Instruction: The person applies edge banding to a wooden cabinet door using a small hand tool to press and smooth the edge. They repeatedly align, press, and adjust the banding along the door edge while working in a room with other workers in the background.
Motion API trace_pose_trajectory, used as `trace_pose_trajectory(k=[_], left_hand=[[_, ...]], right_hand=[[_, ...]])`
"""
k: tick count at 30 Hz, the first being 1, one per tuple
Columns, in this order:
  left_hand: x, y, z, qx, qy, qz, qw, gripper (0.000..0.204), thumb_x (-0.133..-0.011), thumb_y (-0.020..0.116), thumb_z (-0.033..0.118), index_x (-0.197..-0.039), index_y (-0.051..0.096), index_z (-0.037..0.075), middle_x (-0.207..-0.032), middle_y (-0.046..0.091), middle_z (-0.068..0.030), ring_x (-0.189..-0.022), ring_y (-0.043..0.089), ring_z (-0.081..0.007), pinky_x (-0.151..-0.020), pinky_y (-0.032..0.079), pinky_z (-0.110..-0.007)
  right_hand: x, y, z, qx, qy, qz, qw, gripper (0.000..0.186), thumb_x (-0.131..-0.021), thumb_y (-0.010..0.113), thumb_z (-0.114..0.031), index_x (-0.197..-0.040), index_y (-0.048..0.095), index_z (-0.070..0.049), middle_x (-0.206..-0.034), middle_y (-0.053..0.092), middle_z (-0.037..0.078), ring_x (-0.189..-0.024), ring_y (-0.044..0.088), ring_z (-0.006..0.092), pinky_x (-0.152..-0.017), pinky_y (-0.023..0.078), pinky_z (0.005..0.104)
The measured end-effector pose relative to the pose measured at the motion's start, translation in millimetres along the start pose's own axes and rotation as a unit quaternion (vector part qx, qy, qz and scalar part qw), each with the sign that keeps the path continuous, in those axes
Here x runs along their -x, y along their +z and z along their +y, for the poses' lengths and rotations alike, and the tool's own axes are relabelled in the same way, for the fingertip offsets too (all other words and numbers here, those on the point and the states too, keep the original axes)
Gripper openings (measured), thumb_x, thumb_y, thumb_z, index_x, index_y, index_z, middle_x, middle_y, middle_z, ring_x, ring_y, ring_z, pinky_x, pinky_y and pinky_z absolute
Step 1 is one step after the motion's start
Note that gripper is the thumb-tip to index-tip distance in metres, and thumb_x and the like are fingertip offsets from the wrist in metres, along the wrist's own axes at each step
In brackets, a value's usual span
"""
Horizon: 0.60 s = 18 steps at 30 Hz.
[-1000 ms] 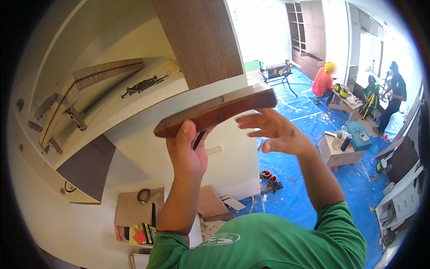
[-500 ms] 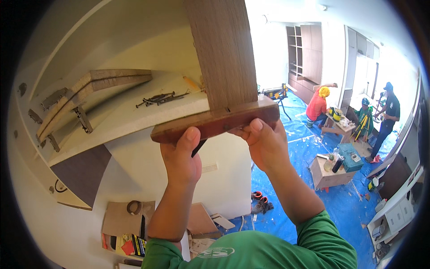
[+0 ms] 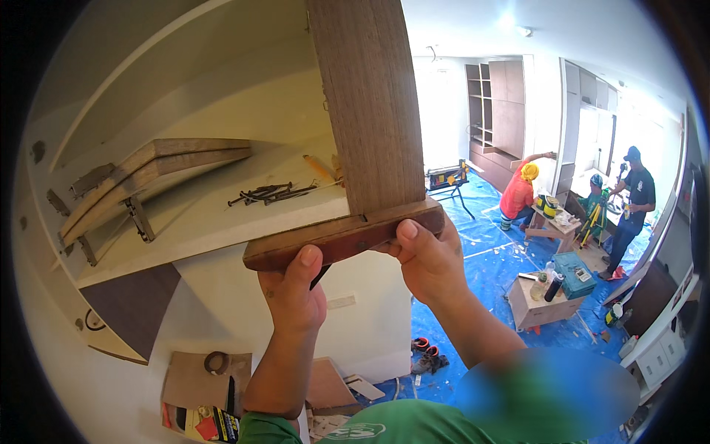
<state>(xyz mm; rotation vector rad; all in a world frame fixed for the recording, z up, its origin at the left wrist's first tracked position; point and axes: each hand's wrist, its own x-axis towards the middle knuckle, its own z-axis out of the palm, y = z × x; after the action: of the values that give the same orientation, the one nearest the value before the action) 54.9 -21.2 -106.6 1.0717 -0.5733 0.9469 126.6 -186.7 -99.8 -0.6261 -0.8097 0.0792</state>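
Observation:
A worn reddish-brown wooden hand plane (image 3: 344,243) is held level, pressed up against the lower end of a brown wood-grain panel (image 3: 370,111). A narrow slot shows in its upper face, and a dark piece juts out below. My left hand (image 3: 294,292) is closed around its left part, thumb on the near side. Gripping the right part, my right hand (image 3: 425,259) also has its thumb on the near side. Fingers behind the plane are mostly hidden. Left of the panel, several dark screws (image 3: 270,194) lie on a white shelf (image 3: 200,229).
Cabinet doors with hinges (image 3: 159,166) lean on the shelf, beside a yellow-handled tool (image 3: 318,167). Cardboard (image 3: 196,377) lies below. To the right, a wooden box (image 3: 540,303) carries bottles and a blue case (image 3: 575,275). Several people (image 3: 636,192) work beyond, on blue floor sheeting (image 3: 481,259).
The view has tilted up, so the shelf and my hands sit lower in it. The plane has slid a little left along the panel's end, both hands keeping hold.

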Motion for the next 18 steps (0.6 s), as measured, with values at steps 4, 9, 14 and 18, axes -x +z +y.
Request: trace_pose_trajectory(k=[4,9,14,18], left_hand=[[2,10,-7,0.002,-0.024,0.009,1.0,0.062,-0.089,0.076,0.013,-0.143,0.047,0.004,-0.138,0.058,-0.008,-0.131,0.054,-0.0227,-0.115,0.042,-0.044],[0,4,1,-0.014,-0.019,-0.012,1.0,0.064,-0.088,0.077,0.013,-0.143,0.047,0.002,-0.137,0.059,-0.008,-0.131,0.054,-0.0214,-0.116,0.04,-0.042],[-2,10,5,0.028,-0.015,-0.002,0.999,0.066,-0.087,0.078,0.013,-0.144,0.047,0.002,-0.138,0.059,-0.0078,-0.13,0.053,-0.0201,-0.115,0.04,-0.041],[-1,26,-15,-0.02,-0.045,-0.033,0.998,0.065,-0.086,0.079,0.011,-0.143,0.048,0.002,-0.138,0.058,-0.0073,-0.13,0.053,-0.0196,-0.114,0.04,-0.039]], right_hand=[[-1,-7,-10,-0.012,-0.008,-0.003,1.0,0.064,-0.088,0.081,-0.024,-0.136,0.05,0.004,-0.122,0.067,0.016,-0.109,0.069,0.0273,-0.097,0.058,0.0459],[1,-2,-6,-0.032,-0.018,0.001,0.999,0.063,-0.088,0.08,-0.024,-0.136,0.05,0.003,-0.122,0.067,0.016,-0.111,0.069,0.0283,-0.095,0.059,0.0464],[1,-2,-1,-0.026,-0.03,0.019,0.999,0.06,-0.089,0.079,-0.022,-0.135,0.051,0.004,-0.123,0.067,0.017,-0.109,0.07,0.0292,-0.094,0.06,0.0462],[-1,-15,-18,-0.036,-0.071,-0.01,0.997,0.052,-0.093,0.072,-0.02,-0.135,0.052,0.003,-0.124,0.067,0.018,-0.11,0.07,0.0308,-0.094,0.06,0.0472]])
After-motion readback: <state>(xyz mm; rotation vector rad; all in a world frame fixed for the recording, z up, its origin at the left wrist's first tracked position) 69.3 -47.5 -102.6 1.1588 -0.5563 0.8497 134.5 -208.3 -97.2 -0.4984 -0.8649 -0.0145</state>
